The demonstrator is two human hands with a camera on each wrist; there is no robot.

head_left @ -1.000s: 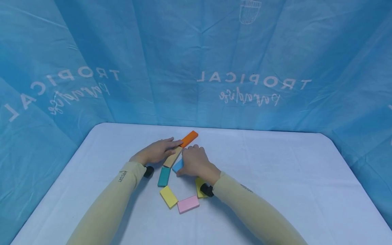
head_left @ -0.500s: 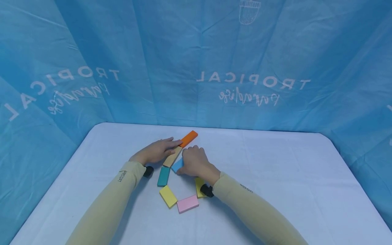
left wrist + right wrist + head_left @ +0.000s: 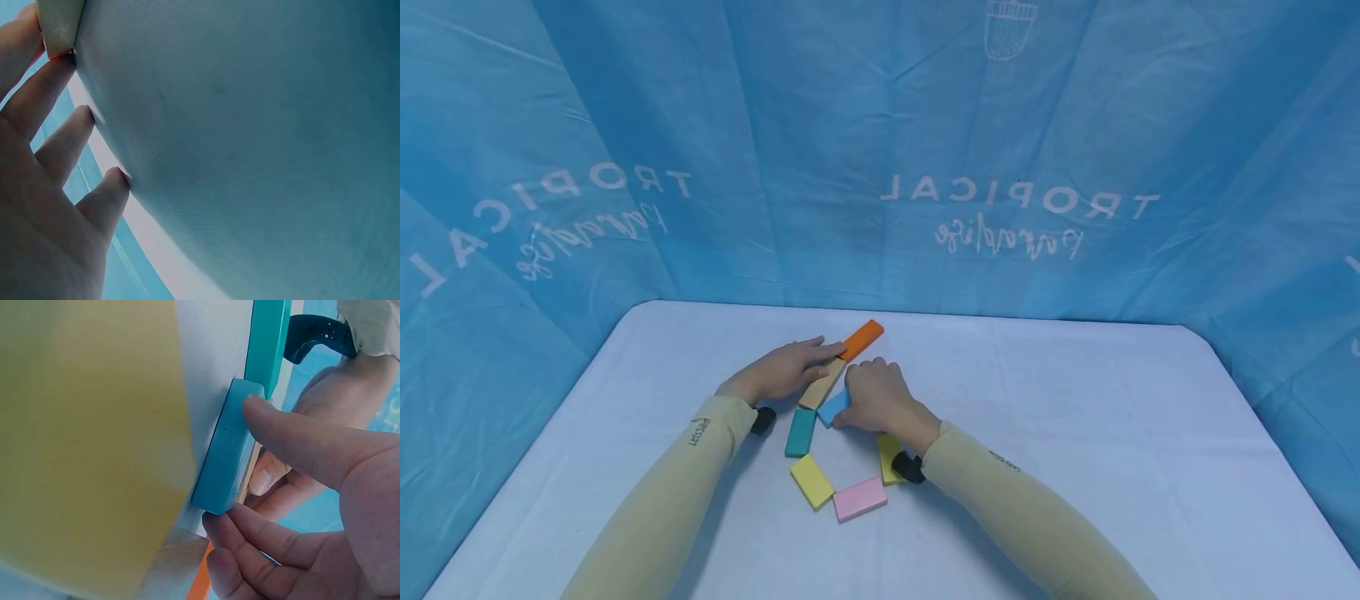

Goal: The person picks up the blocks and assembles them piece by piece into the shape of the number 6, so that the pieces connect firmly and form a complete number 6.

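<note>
My right hand (image 3: 880,396) pinches a light blue block (image 3: 225,450), thumb near one end and fingertips at the other. One end of that block lies right by the corner where a teal block (image 3: 801,433) meets a plain wooden block (image 3: 820,390). My left hand (image 3: 781,369) lies over the wooden block with fingers extended; a fingertip reaches the near end of the orange block (image 3: 865,336). In the left wrist view, fingertips (image 3: 83,115) touch the tabletop beside a pale block (image 3: 60,26).
Toward the front lie a yellow block (image 3: 812,482) and a pink block (image 3: 861,499), corners close together. A second yellow block (image 3: 890,458) sits partly under my right wrist. The white tabletop (image 3: 1075,433) ends at a blue curtain (image 3: 850,150).
The blue block has slid slightly left in my right hand, up to the junction of the teal and wooden blocks. My left hand stays in place.
</note>
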